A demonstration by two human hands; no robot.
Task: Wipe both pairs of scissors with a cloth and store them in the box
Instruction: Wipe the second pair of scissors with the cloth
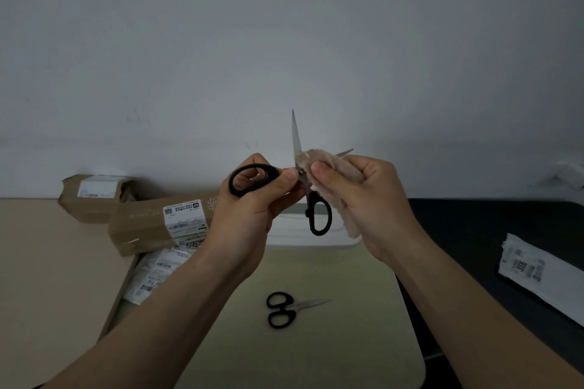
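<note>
The fingers (286,179) of my left hand (252,208) curl round one smooth oval loop of the black-handled steel scissors (297,142), with the thumb pinching close to the pivot. These scissors are held in the air, spread wide: one narrow, pointed blade stands nearly upright and the second loop hangs down below the pivot. My right hand (369,202) grips a fluffy beige cloth (336,167), bunched and folded over the other blade, so only that blade's bright tip pokes out to the right. The thumb presses the nap against the metal.

Below the wrists, the pale yellow-green counter (316,354) has a rounded corner, and there is open surface around the small black-handled scissors (282,309), which lie flat and closed with the tips pointing right.

Just behind my hands sits the white plastic box (316,240); its rim shows, but my hands hide the inside. To the left, two brown cardboard parcels (151,224) with printed labels rest over crinkled labelled mailer bags (155,271). To the right, a white labelled packet (537,265) lies on a black surface (474,230). A plain grey wall (284,41) closes the far edge.
</note>
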